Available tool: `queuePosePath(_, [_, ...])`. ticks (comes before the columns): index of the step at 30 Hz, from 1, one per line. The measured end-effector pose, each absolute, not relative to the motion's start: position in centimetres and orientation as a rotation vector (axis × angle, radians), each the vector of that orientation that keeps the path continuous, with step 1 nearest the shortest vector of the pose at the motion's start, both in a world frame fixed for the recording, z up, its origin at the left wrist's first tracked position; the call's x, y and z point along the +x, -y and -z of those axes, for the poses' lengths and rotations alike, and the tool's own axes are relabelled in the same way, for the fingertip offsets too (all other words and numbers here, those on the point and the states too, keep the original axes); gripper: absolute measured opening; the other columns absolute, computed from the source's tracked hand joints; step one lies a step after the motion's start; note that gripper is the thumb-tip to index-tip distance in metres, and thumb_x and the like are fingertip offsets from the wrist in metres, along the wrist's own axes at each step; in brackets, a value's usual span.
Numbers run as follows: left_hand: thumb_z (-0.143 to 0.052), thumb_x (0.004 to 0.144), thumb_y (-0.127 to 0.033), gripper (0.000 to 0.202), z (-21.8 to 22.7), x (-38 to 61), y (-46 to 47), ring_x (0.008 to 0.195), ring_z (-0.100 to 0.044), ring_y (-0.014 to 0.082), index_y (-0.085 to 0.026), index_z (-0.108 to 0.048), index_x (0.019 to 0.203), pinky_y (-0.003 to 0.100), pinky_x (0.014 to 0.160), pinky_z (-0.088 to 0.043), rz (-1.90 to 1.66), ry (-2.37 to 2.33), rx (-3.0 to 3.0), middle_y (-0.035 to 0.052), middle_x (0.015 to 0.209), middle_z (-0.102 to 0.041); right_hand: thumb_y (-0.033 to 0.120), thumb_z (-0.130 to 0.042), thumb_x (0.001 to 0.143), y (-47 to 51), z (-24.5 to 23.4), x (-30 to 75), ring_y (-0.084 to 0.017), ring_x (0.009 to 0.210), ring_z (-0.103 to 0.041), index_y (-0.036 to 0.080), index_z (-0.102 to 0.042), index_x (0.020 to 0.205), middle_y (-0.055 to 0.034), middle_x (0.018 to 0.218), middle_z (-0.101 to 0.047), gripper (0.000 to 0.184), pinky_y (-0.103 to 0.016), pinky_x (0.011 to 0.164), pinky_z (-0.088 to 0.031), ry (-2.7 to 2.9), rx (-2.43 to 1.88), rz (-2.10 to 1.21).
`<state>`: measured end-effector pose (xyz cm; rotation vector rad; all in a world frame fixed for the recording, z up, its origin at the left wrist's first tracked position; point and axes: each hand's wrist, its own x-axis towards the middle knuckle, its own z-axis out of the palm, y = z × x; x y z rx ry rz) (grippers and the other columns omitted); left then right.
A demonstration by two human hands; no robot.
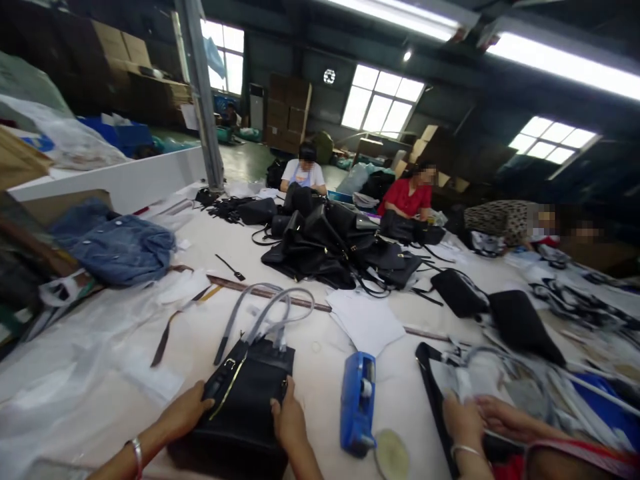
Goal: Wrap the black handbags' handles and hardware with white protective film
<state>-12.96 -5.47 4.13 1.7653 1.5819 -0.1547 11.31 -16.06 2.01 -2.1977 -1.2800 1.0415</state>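
A black handbag [250, 380] stands upright on the table right in front of me. It has a gold zip running diagonally, a small buckle, and handles [260, 313] wrapped in grey covering that arch up and away. My left hand [187, 408] is closed on the bag's left side, thumb near the zip. On the opposite side my right hand [290, 415] grips the edge, its thumb on the front face. The fingertips behind the bag's sides are hidden. To the right of my right hand lies a blue tape dispenser [357, 403], with a tape roll [392, 455] beside it.
A co-worker's hands [467, 420] work on another black bag at the right. White paper sheets [365, 317] lie ahead, and a heap of black bags [330, 243] covers the table's middle. Denim cloth [117, 243] and crumpled white wrapping [90, 373] are on the left. Several people sit beyond.
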Motion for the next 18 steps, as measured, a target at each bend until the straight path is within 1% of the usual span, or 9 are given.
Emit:
queuePosePath(2, [-0.050,0.075,-0.026,0.017,-3.2,-12.9,4.4,0.091,-0.066,0.0268,-0.015,-0.055,0.086,0.031,0.077,-0.046,0.195,-1.471,1.740,0.0108,0.095,-0.071,0.023,-0.049,0.084,15.9,-2.2,11.9,-0.029,0.105,-0.063,0.011,-0.024,0.144,-0.0167,0.110,-0.067,0.066,-0.039,0.085,-0.047,1.315,-2.229,-1.063])
queuePosePath(4, [-0.051,0.072,-0.026,0.015,-2.8,-12.7,3.9,0.089,-0.066,0.0271,-0.016,-0.055,0.082,0.032,0.076,-0.047,0.204,-1.403,1.739,0.0106,0.093,-0.072,0.030,-0.056,0.082,15.4,-2.7,13.3,-0.030,0.101,-0.065,0.012,-0.031,0.141,-0.0159,0.109,-0.067,0.066,-0.038,0.082,-0.048,1.416,-2.243,-1.082])
queuePosePath(5, [-0.051,0.072,-0.027,0.016,-2.8,-12.6,3.9,0.089,-0.066,0.0274,-0.016,-0.056,0.083,0.032,0.077,-0.046,0.212,-1.402,1.750,0.0107,0.092,-0.072,0.036,-0.058,0.082,14.9,-3.1,14.4,-0.029,0.097,-0.066,0.014,-0.039,0.137,-0.0142,0.106,-0.069,0.062,-0.037,0.080,-0.048,1.487,-2.255,-1.053])
queuePosePath(7, [-0.049,0.074,-0.031,0.021,-3.0,-12.4,4.1,0.090,-0.066,0.0285,-0.015,-0.057,0.085,0.034,0.078,-0.046,0.228,-1.457,1.794,0.0121,0.093,-0.072,0.042,-0.054,0.086,13.5,-3.9,17.0,-0.026,0.089,-0.067,0.018,-0.054,0.123,-0.0106,0.098,-0.070,0.044,-0.033,0.075,-0.048,1.605,-2.308,-0.884])
queuePosePath(8, [-0.047,0.076,-0.033,0.024,-3.2,-12.4,4.3,0.090,-0.066,0.0292,-0.015,-0.058,0.086,0.035,0.079,-0.045,0.239,-1.492,1.829,0.0135,0.094,-0.071,0.039,-0.048,0.090,12.6,-4.4,18.5,-0.024,0.088,-0.067,0.018,-0.058,0.116,-0.0102,0.096,-0.070,0.035,-0.032,0.074,-0.048,1.626,-2.363,-0.750])
queuePosePath(10, [-0.041,0.079,-0.035,0.029,-3.8,-12.2,4.8,0.091,-0.065,0.0306,-0.014,-0.059,0.087,0.038,0.080,-0.045,0.263,-1.547,1.925,0.0166,0.095,-0.070,0.025,-0.039,0.094,10.6,-4.9,21.5,-0.024,0.095,-0.064,0.015,-0.059,0.113,-0.0142,0.102,-0.066,0.029,-0.032,0.078,-0.046,1.587,-2.478,-0.524])
queuePosePath(13, [-0.033,0.083,-0.034,0.033,-4.7,-12.1,5.4,0.091,-0.066,0.0317,-0.013,-0.059,0.087,0.040,0.081,-0.045,0.316,-1.554,2.071,0.0192,0.095,-0.070,0.004,-0.035,0.087,8.2,-4.8,24.9,-0.027,0.107,-0.056,0.009,-0.052,0.121,-0.0210,0.116,-0.057,0.038,-0.038,0.084,-0.042,1.513,-2.593,-0.357])
queuePosePath(16, [-0.032,0.083,-0.032,0.034,-5.5,-12.0,5.7,0.097,-0.065,0.0309,-0.014,-0.058,0.096,0.040,0.084,-0.045,0.333,-1.560,2.113,0.0182,0.100,-0.070,-0.001,-0.035,0.083,7.0,-4.0,26.0,-0.029,0.109,-0.052,0.007,-0.049,0.125,-0.0224,0.117,-0.055,0.045,-0.042,0.086,-0.040,1.495,-2.650,-0.275])
queuePosePath(18, [-0.035,0.081,-0.032,0.034,-6.0,-11.9,5.8,0.104,-0.064,0.0302,-0.017,-0.056,0.102,0.039,0.088,-0.046,0.315,-1.609,2.070,0.0154,0.107,-0.069,-0.002,-0.035,0.082,6.9,-3.2,25.5,-0.030,0.109,-0.051,0.006,-0.052,0.121,-0.0232,0.116,-0.055,0.043,-0.043,0.086,-0.039,1.487,-2.672,-0.250])
